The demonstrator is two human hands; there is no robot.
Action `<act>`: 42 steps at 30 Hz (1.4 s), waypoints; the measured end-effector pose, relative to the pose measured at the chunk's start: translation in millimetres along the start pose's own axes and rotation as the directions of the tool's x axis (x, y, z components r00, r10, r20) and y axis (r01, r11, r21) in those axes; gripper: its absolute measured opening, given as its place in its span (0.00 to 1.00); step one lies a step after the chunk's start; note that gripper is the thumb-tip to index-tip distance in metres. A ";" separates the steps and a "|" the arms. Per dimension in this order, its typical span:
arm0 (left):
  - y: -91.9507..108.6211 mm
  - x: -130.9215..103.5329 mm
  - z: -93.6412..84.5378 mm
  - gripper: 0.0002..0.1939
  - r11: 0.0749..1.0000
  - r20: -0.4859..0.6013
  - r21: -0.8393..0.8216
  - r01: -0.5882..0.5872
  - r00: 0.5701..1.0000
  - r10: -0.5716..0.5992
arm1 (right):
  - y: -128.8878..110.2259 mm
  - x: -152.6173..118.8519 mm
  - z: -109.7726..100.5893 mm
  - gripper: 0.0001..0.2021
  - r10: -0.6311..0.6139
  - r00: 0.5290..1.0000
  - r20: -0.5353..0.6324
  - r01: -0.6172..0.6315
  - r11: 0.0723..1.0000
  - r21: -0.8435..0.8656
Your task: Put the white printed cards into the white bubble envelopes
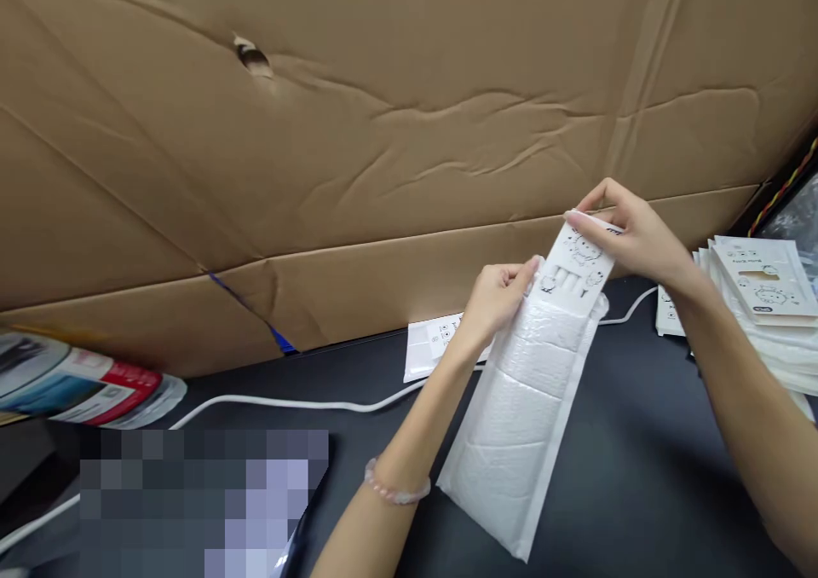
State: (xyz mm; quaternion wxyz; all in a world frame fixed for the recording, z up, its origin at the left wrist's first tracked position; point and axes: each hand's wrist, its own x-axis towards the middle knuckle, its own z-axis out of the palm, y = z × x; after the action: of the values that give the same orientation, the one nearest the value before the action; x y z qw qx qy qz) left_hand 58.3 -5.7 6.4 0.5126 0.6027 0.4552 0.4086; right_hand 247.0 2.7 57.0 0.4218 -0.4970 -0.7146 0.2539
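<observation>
A white padded bubble mailer (521, 416) slants across the dark table, its closed end toward me and its mouth at the top. Partway into that mouth is a flat white packet (575, 258) with black line drawings and a cut-out window showing pale strips. My right hand (639, 233) pinches the packet's upper end between thumb and fingers. At the mouth's left edge, my left hand (498, 301) grips the mailer. The packet's lower part is hidden inside the mailer.
Similar white packets (763, 280) are stacked at the right, and another printed white packet (422, 348) lies behind my left wrist. A white cable (287, 401) crosses the table (626, 442). Brown cardboard (383, 135) walls the back. A colourful plastic package (95, 382) and a pixelated device (192, 501) are at left.
</observation>
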 end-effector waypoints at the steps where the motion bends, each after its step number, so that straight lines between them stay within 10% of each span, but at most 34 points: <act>1: 0.1 0.7 -0.3 0.25 0.999 -0.031 -0.034 -0.012 0.999 0.011 | -0.9 0.2 7.5 0.17 0.007 1.000 -0.001 -0.007 1.000 -0.005; 9: -3.6 11.4 -24.7 0.26 0.959 -0.273 -0.258 -0.119 0.961 0.046 | -4.7 -6.2 41.2 0.19 -0.287 0.890 0.353 0.328 0.943 -0.060; 13: 0.8 10.2 -31.6 0.25 0.941 -0.320 -0.276 -0.194 0.942 0.100 | -1.3 -6.3 43.4 0.16 -0.287 0.893 0.347 0.284 0.957 0.059; 18: 13.3 0.4 -40.5 0.29 0.960 -0.113 -0.206 -0.188 0.979 0.168 | 9.0 -1.1 40.8 0.47 0.002 0.964 0.266 -0.063 0.973 0.220; 22: 17.5 -4.1 -51.8 0.32 0.971 0.097 -0.033 -0.237 0.966 0.239 | 12.4 1.8 33.8 0.29 0.015 0.930 0.368 -0.098 0.973 0.207; 29: 13.3 0.6 -52.7 0.32 1.000 0.044 0.011 0.011 0.999 -0.012 | 15.0 4.3 28.2 0.17 -0.108 0.909 0.403 0.079 0.993 0.088; 35: 10.0 -2.4 -55.5 0.18 0.978 0.222 0.159 -0.135 0.970 0.097 | 11.5 3.1 13.2 0.17 -0.088 0.824 0.559 0.088 0.996 0.027; 42: 13.5 -4.8 -37.3 0.16 0.947 0.205 0.197 -0.255 0.955 0.214 | 5.3 -2.4 11.6 0.21 0.096 0.839 0.535 -0.054 0.994 -0.094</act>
State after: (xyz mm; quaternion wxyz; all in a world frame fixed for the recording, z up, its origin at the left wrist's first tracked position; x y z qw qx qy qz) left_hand 23.1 -2.0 24.9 0.4292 0.7405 0.3741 0.3571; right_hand 240.1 3.1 46.0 0.1751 -0.4488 -0.7932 0.3724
